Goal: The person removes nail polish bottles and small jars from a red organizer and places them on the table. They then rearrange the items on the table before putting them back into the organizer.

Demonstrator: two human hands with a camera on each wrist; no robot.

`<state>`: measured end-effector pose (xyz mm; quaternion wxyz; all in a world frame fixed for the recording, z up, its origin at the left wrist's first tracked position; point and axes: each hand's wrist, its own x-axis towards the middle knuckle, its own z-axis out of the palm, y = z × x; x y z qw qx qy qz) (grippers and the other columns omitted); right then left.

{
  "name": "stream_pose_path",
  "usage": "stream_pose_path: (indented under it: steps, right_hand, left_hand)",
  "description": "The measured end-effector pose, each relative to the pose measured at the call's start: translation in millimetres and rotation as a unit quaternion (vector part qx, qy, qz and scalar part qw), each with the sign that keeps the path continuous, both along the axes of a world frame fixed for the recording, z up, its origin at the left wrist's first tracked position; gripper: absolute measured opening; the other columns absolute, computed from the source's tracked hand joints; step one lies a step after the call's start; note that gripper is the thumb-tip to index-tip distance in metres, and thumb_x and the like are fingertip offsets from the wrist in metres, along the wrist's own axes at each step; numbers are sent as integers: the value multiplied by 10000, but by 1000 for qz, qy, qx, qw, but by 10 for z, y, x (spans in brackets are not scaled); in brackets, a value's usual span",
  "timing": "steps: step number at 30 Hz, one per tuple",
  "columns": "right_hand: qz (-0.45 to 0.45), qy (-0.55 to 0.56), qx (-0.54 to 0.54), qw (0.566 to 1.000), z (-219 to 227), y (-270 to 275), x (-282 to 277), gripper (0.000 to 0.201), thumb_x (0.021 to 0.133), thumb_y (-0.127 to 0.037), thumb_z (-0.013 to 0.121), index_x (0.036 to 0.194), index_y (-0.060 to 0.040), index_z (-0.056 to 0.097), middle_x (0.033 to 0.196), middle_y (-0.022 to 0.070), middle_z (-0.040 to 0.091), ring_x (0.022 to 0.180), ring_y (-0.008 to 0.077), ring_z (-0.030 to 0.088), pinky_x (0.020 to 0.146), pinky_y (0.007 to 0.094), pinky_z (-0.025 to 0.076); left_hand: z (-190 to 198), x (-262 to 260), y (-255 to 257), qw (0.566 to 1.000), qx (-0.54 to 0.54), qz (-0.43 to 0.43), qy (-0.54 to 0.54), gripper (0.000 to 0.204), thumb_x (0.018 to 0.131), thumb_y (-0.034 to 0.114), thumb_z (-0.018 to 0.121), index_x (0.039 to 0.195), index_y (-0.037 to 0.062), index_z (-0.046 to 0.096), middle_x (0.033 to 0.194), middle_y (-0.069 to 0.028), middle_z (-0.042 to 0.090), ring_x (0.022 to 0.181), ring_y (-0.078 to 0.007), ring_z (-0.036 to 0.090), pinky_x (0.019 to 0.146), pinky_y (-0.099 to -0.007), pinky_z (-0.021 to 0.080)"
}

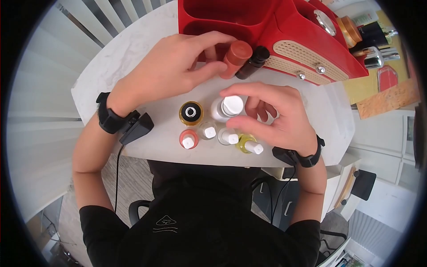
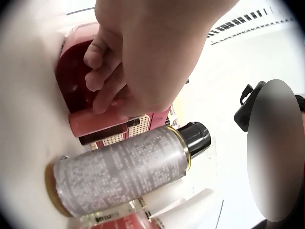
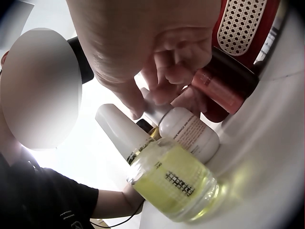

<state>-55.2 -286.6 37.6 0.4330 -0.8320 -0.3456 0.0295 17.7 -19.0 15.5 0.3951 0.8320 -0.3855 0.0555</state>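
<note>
My left hand [image 1: 173, 66] has thumb and index finger at the sides of a terracotta-pink bottle [image 1: 237, 55], which stands beside a dark brown bottle [image 1: 252, 63]. Below it in the head view, my right hand [image 1: 280, 109] is spread around a white bottle [image 1: 221, 110], thumb on the near side and index finger on the far side of its white cap. The right wrist view shows fingertips close at that cap. In front stand several small white-capped bottles, among them a yellow-green nail polish bottle [image 3: 174, 179] and a pink one [image 1: 188, 139].
A red organizer [image 1: 262, 33] with woven drawer fronts stands at the back, right behind the bottles. An amber-based bottle with a black pump top [image 1: 191, 113] stands between the arms. Several cosmetics fill the organizer's right side. The white table's [image 1: 147, 149] near edge faces the person.
</note>
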Motion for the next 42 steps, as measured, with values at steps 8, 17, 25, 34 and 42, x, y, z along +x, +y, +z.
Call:
stream_pose_path:
  steps: [8, 17, 25, 34, 42]
  right_hand:
    - [-67, -34, 4, 997, 71, -108, 6, 364, 853, -132, 915, 1196, -97, 799, 761, -12, 684, 640, 112, 631, 603, 256, 498]
    - [-230, -144, -64, 960, 74, -305, 146, 346, 834, -131, 892, 1162, -92, 790, 762, -1, 707, 660, 127, 653, 628, 291, 518]
    - [-266, -192, -63, 943, 66, -305, 141, 416, 844, -168, 957, 1196, -101, 745, 807, 6, 752, 650, 148, 667, 623, 290, 523]
    - [-159, -137, -56, 976, 288, -373, -116, 399, 822, -215, 986, 1132, -150, 744, 716, -27, 661, 589, 149, 629, 557, 288, 471]
    - [38, -51, -167, 984, 343, -206, -337, 442, 814, -383, 979, 1154, -194, 770, 699, -47, 632, 610, 203, 671, 558, 320, 471]
  left_hand:
    - [408, -26, 442, 991, 49, -76, 95, 268, 975, 109, 747, 1233, 69, 808, 807, 12, 713, 585, -53, 483, 552, -245, 337]
    - [475, -180, 516, 951, 101, -214, 196, 526, 779, 156, 907, 1282, 62, 786, 966, -25, 803, 698, -104, 692, 549, -233, 413]
    - [493, -214, 417, 942, 163, -187, 225, 431, 833, 94, 880, 1250, 68, 776, 1043, -33, 816, 750, -114, 715, 577, -237, 443]
    - [469, -140, 408, 984, 51, -49, 161, 314, 917, 159, 838, 1211, 81, 763, 1004, 20, 780, 632, -59, 501, 575, -234, 383]
    - [313, -121, 249, 989, 10, 85, 120, 350, 962, 188, 825, 1285, 81, 741, 947, 42, 754, 628, -35, 441, 589, -238, 332]
